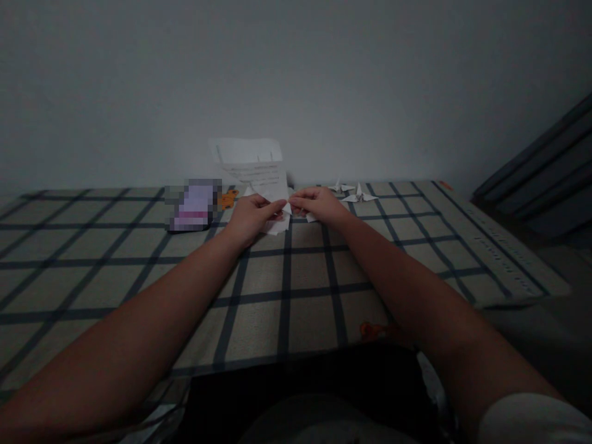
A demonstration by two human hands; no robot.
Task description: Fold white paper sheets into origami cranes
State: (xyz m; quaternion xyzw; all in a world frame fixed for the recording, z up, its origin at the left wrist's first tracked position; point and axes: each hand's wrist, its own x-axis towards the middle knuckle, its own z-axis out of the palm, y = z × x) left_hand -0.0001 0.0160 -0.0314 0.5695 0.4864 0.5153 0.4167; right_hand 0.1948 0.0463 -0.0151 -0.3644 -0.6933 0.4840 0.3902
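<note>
- To shape this small piece neatly, light fingertip pinches should serve best, with edges matched before pressing any crease.
- The left hand [251, 216] and right hand [318, 205] appear to pinch the white paper piece [287, 208].
- It sits between both hands' fingertips, near loose sheets [278, 227] on the tabletop [308, 308].

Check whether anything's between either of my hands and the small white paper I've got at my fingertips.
Nothing visible is: the left hand and right hand both pinch the small white paper. The printed sheet is behind it, not in between.
</note>
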